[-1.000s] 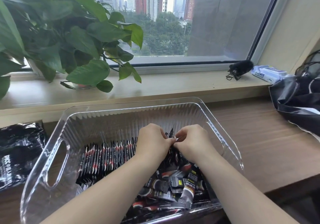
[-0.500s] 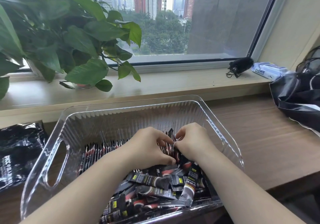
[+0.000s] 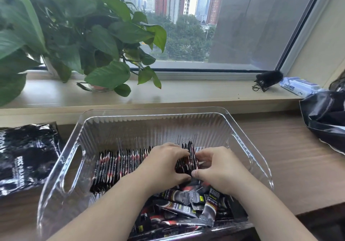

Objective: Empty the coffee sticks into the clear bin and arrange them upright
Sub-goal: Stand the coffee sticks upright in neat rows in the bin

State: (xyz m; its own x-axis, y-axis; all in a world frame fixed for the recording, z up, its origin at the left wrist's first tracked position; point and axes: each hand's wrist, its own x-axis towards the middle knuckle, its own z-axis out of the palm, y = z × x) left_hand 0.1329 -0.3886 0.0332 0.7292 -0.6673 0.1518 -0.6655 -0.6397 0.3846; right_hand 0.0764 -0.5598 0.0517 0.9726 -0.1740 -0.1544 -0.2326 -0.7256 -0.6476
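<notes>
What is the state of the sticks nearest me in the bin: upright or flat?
Flat. The near coffee sticks lie jumbled on their sides in the clear bin; the row behind stands upright.

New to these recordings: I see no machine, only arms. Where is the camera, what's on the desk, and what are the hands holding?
There is no machine: a person works bare-handed, and the camera sits on their head, looking forward and down. On the wooden desk stands a clear ribbed plastic bin. Inside, a row of black-and-red coffee sticks stands upright on the left, and a loose pile of sticks lies flat at the near end. The left hand and right hand together pinch a small upright bundle of sticks at the row's right end. A crumpled black foil bag lies left of the bin; a leafy green plant stands on the windowsill.
</notes>
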